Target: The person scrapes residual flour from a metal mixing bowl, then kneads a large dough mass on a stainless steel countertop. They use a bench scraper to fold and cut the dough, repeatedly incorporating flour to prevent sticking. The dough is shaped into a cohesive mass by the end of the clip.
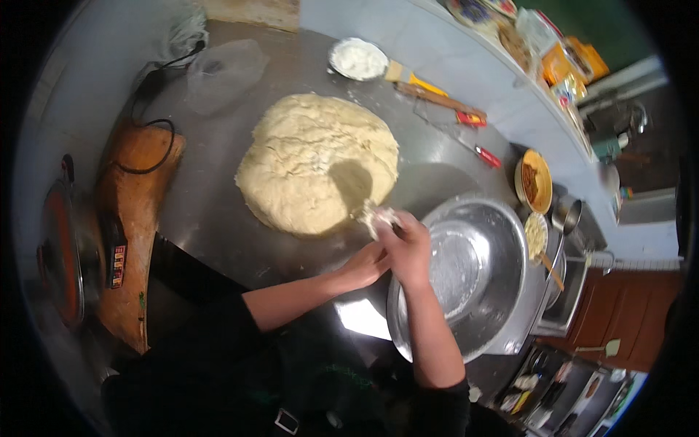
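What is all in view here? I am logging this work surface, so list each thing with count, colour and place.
dough mass: one, pale beige, centre of the grey metal table
dough piece: one, pale, at the fingertips
steel basins: stacked, silver, right of the hands
flour bowl: one, white contents, far edge
brush: one, yellow handle, by the flour bowl
filling bowls: two, orange and pale contents, far right
wooden block: one, brown, left
left hand: beside the right hand
right hand: pinching the dough piece

Pale beige dough (317, 164), silver steel bowl (502, 240) & counter (218, 211), white flour in small bowl (357, 59), orange-brown wood board (135, 211).
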`<state>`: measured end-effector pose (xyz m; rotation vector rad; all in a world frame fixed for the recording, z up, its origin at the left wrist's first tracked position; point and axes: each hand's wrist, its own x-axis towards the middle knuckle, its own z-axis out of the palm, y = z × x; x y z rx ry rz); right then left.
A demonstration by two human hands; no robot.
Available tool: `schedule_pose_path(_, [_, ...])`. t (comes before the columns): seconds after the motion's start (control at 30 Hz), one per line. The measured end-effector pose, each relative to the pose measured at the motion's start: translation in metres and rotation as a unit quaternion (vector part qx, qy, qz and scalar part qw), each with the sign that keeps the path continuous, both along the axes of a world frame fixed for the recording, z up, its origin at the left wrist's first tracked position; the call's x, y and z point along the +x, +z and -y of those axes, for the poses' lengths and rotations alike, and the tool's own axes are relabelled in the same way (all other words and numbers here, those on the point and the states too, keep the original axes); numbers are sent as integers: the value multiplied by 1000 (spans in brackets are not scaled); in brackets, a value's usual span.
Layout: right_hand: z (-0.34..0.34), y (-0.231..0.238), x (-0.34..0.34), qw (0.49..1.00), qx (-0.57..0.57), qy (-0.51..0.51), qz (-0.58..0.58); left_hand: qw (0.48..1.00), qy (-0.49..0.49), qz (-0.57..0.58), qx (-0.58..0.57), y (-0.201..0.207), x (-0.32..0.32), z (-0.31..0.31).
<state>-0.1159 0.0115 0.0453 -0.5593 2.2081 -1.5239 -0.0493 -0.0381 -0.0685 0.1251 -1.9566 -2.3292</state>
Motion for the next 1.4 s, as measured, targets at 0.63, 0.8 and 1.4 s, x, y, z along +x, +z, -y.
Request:
schedule_pose_path(0.63, [144, -30, -33, 949, 169, 205, -171, 980, 50, 182, -67, 29, 120, 150])
schedule_pose_path(0.8, [163, -93, -50, 912, 229, 210, -267, 978, -3, 197, -73, 29, 107, 162])
schedule_pose_path(1.4, [284, -139, -301, 899, 276, 29, -338, 970, 41, 237, -20, 33, 83, 198])
